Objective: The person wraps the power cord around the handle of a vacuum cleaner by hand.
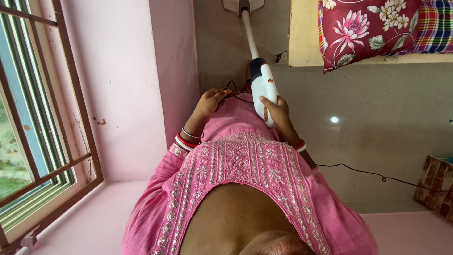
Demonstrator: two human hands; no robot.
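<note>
A white stick vacuum cleaner (262,80) with a black band reaches away from me across the floor to its floor head (243,4) at the top edge. My right hand (277,112) is closed around the vacuum's white handle. My left hand (211,101), with red and white bangles at the wrist, pinches a loop of the thin black cord (231,87) just left of the vacuum body. My pink embroidered top fills the lower middle of the view.
The black cord (368,172) trails right across the speckled beige floor (358,104). A bed with a pale wooden frame (302,33) and a red floral sheet (368,28) stands top right. A barred window (33,118) and pink wall (127,94) are on the left; a brick-patterned object (436,186) sits right.
</note>
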